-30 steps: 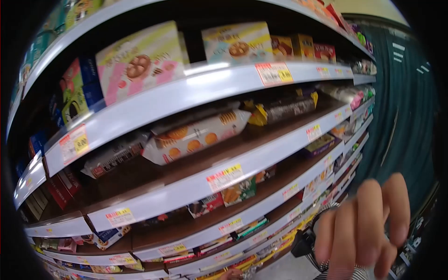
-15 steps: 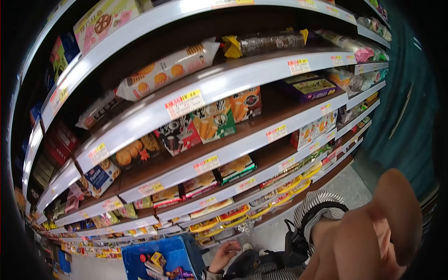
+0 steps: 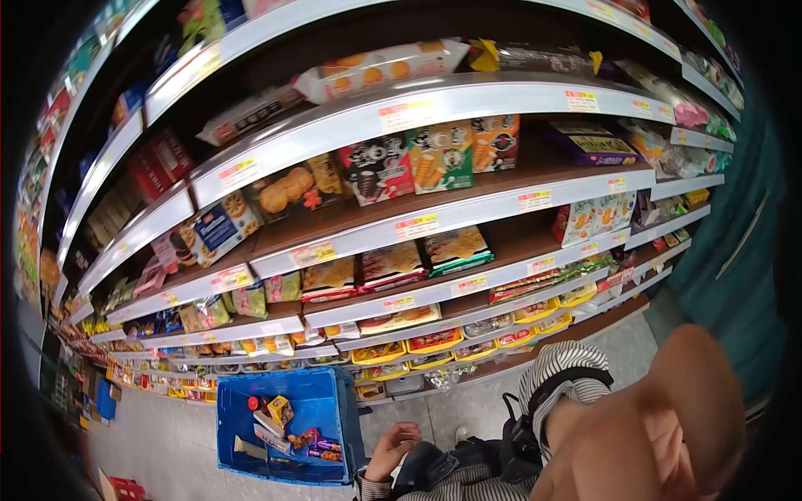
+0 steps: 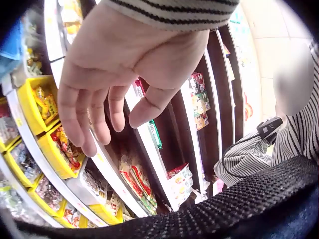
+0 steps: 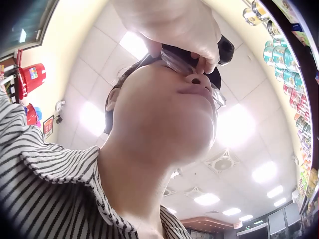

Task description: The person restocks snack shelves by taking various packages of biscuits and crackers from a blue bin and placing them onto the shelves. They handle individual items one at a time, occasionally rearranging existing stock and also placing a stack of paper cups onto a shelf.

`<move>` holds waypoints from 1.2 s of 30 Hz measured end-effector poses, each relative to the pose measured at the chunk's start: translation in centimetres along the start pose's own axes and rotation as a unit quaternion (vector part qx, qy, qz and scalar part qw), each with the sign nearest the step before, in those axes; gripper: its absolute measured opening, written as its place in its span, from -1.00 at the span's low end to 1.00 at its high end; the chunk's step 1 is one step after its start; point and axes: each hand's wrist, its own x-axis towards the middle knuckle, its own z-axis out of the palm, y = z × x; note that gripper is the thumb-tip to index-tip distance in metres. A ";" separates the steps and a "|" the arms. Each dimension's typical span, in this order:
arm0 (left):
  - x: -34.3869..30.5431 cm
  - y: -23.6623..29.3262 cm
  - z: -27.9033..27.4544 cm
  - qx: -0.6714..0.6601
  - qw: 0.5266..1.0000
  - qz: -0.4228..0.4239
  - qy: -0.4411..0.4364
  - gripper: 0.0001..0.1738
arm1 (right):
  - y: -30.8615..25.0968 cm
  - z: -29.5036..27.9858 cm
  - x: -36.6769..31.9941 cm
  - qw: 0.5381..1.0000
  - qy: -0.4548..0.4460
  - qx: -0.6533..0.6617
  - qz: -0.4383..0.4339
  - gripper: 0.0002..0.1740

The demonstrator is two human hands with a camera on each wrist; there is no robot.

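Note:
My right hand is raised close to the head camera at the lower right, its fingers bent. In the right wrist view the same hand is up at the face, fingertips by the nose and the glasses, below a black head-worn camera. Whether it grips the glasses or only touches the face, I cannot tell. Low by the body hangs my left hand, between a blue crate and the striped clothing. Its fingers are relaxed, with nothing in them.
Long store shelves of packaged snacks curve across the front. Long biscuit packs and snack boxes stand on them. Yellow bins line the lowest shelf. The blue crate on the grey floor holds several snack packs.
The head view has tilted down, bringing the blue crate, floor and left hand into sight. The right hand, earlier with fingers hanging loosely before the shelves, has come closer to the face.

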 end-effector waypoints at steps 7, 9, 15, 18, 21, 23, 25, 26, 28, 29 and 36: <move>-5.8 0.4 -4.1 -0.064 0.994 0.018 0.081 -0.60 | 6.2 -6.9 6.7 0.886 -0.385 -0.255 0.045 -0.56; -8.7 -0.9 -6.4 -0.072 0.988 0.034 0.129 -0.60 | 8.2 -9.7 6.1 0.905 -0.272 -0.328 0.008 -0.75; -19.8 -4.1 -13.9 -0.139 0.953 0.041 0.268 -0.64 | 13.4 -23.2 4.2 0.862 0.023 -0.495 0.100 -0.83; -24.3 -5.5 -16.7 -0.124 0.942 0.016 0.310 -0.66 | 16.4 -28.0 1.3 0.833 0.118 -0.526 0.124 -0.88; -26.5 -6.1 -18.5 -0.141 0.935 -0.007 0.326 -0.66 | 19.0 -30.0 -0.7 0.818 0.170 -0.534 0.134 -0.90; -26.8 -6.1 -19.3 -0.137 0.935 -0.012 0.327 -0.68 | 20.0 -30.6 -1.5 0.811 0.194 -0.536 0.134 -0.91; -26.3 -5.8 -19.9 -0.137 0.939 -0.024 0.315 -0.69 | 20.9 -31.0 -1.6 0.799 0.195 -0.555 0.126 -0.92; -25.8 -5.6 -20.1 -0.135 0.943 -0.029 0.303 -0.69 | 21.2 -31.1 -1.5 0.797 0.200 -0.556 0.127 -0.92; -24.4 -5.5 -20.7 -0.133 0.948 -0.025 0.287 -0.71 | 21.7 -31.3 -0.7 0.789 0.186 -0.569 0.138 -0.94; -23.5 -5.2 -20.8 -0.134 0.951 -0.019 0.276 -0.71 | 21.9 -31.5 -0.2 0.788 0.187 -0.570 0.139 -0.94; -18.0 -3.1 -23.4 -0.161 0.958 0.000 0.237 -0.71 | 23.1 -33.5 5.0 0.770 0.174 -0.591 0.168 -0.96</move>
